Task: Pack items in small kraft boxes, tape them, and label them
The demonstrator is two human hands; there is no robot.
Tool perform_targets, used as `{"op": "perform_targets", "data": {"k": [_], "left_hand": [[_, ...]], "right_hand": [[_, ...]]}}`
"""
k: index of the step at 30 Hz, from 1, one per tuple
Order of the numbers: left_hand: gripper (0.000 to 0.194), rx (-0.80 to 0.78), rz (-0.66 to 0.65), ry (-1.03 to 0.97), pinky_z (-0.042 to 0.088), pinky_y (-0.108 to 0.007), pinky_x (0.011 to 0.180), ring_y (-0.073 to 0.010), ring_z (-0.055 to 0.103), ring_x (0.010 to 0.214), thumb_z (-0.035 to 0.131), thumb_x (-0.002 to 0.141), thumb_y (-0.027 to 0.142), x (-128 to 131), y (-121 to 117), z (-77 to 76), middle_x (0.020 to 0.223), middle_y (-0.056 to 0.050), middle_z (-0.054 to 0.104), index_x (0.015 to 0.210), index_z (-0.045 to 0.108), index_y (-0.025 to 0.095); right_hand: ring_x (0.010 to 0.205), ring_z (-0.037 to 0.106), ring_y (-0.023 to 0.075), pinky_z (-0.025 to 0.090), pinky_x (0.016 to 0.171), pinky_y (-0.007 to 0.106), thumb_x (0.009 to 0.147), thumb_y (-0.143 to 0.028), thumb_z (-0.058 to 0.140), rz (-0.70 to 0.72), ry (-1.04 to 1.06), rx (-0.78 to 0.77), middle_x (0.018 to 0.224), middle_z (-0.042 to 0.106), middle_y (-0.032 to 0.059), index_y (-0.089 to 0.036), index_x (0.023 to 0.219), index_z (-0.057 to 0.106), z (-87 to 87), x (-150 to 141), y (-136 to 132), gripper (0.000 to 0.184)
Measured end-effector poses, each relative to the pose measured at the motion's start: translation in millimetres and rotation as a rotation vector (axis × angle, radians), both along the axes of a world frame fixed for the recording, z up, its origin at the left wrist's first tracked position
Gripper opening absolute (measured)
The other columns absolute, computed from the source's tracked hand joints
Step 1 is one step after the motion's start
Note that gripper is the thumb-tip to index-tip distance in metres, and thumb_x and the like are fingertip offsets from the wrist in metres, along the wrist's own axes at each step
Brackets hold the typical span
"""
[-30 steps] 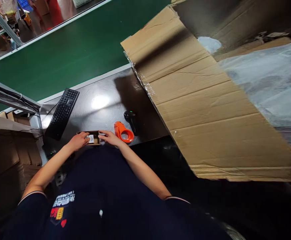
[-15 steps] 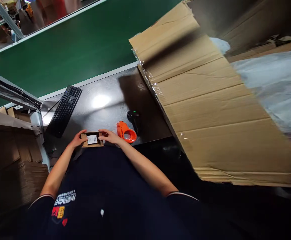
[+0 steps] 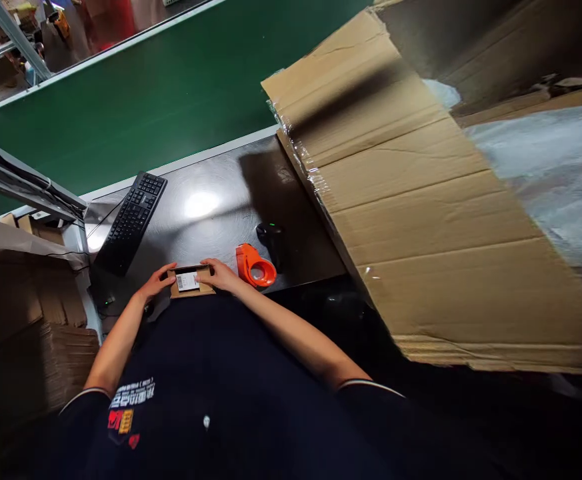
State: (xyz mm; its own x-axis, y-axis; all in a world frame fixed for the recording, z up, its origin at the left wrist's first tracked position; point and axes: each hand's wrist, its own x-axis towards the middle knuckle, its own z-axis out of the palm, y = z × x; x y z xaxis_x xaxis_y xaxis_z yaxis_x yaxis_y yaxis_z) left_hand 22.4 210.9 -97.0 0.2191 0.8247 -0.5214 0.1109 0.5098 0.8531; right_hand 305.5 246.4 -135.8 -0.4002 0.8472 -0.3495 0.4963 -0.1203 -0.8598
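Close to my body, at the table's near edge, is a small brown cardboard box (image 3: 207,291) with a white printed label (image 3: 187,281) showing in it. My left hand (image 3: 159,281) grips the box at its left end. On the opposite end, my right hand (image 3: 219,274) is closed around the box, its thumb reaching in by the label's right side. An orange tape dispenser (image 3: 246,264) lies just right of my right hand. Behind it rests a black handheld scanner (image 3: 273,247) with a small green light.
A black keyboard (image 3: 133,217) lies at the left of the metal table (image 3: 215,180). A large cardboard sheet or box flap (image 3: 411,207) slants along the right side. A green panel (image 3: 171,100) closes off the back. Stacked cardboard (image 3: 65,360) stands at lower left.
My right thumb has moved inward over the box, beside the label. The box has tilted slightly, with more of its right inner face showing. The whole view has shifted a little.
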Motion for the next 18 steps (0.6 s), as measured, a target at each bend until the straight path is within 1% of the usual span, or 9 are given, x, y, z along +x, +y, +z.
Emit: {"op": "perform_targets", "data": {"k": [3,6,9,11,13,15,18], "left_hand": [[0.072,-0.020,-0.008,0.015,0.044,-0.053,0.119,-0.0342,0.064,0.131,0.093,0.068,0.056,4.7,2.9,-0.8,0.137,-0.014,0.073,0.128,0.076,0.021],[0.071,0.022,0.010,0.055,0.046,-0.052,0.117,-0.0337,0.067,0.125,0.095,0.063,0.056,19.1,5.9,-5.9,0.130,-0.013,0.077,0.121,0.078,0.020],[0.069,0.054,0.022,0.054,0.048,-0.051,0.116,-0.0323,0.068,0.123,0.093,0.067,0.055,29.4,7.9,-9.6,0.129,-0.012,0.077,0.124,0.077,0.020],[0.067,0.062,-0.002,0.048,0.050,-0.050,0.113,-0.0318,0.069,0.120,0.090,0.071,0.054,31.0,9.5,-9.8,0.128,-0.013,0.078,0.126,0.076,0.019],[0.060,0.095,-0.045,0.098,0.050,-0.050,0.112,-0.0320,0.069,0.119,0.088,0.074,0.051,29.8,11.3,-8.3,0.125,-0.013,0.078,0.123,0.077,0.019],[0.052,0.189,-0.082,0.228,0.048,-0.051,0.114,-0.0334,0.066,0.123,0.086,0.076,0.047,28.4,12.1,-5.3,0.125,-0.012,0.078,0.120,0.079,0.021],[0.051,0.410,-0.140,0.377,0.046,-0.053,0.117,-0.0339,0.063,0.128,0.082,0.081,0.048,28.6,8.6,0.5,0.131,-0.012,0.075,0.126,0.077,0.025]], "right_hand": [[0.122,0.069,0.0321,0.055,0.109,0.049,0.078,-0.048,0.090,-0.012,-0.003,-0.028,0.135,0.070,0.0145,-0.021,0.132,0.070,6.8,0.0,-2.2,0.064],[0.123,0.069,0.0339,0.056,0.107,0.049,0.075,-0.047,0.092,-0.040,-0.053,-0.042,0.133,0.071,0.0155,-0.020,0.132,0.068,16.3,1.3,-4.3,0.068],[0.118,0.070,0.0337,0.057,0.104,0.048,0.073,-0.049,0.093,-0.072,-0.120,-0.043,0.125,0.073,0.0132,-0.019,0.127,0.067,26.2,2.6,-5.5,0.067],[0.116,0.070,0.0333,0.057,0.102,0.047,0.074,-0.049,0.092,-0.068,-0.156,-0.038,0.122,0.074,0.0125,-0.019,0.122,0.068,31.4,3.1,-5.5,0.061],[0.113,0.070,0.0333,0.057,0.100,0.047,0.075,-0.051,0.092,-0.045,-0.193,-0.025,0.120,0.074,0.0127,-0.019,0.121,0.068,33.4,3.6,-5.4,0.061],[0.115,0.070,0.0349,0.057,0.102,0.050,0.075,-0.054,0.091,-0.032,-0.210,0.024,0.123,0.073,0.0150,-0.017,0.126,0.066,31.2,4.8,-5.5,0.067],[0.125,0.066,0.0375,0.053,0.109,0.055,0.073,-0.056,0.092,0.003,-0.114,0.215,0.141,0.066,0.0216,-0.015,0.145,0.056,20.6,10.2,-4.1,0.091]]}}
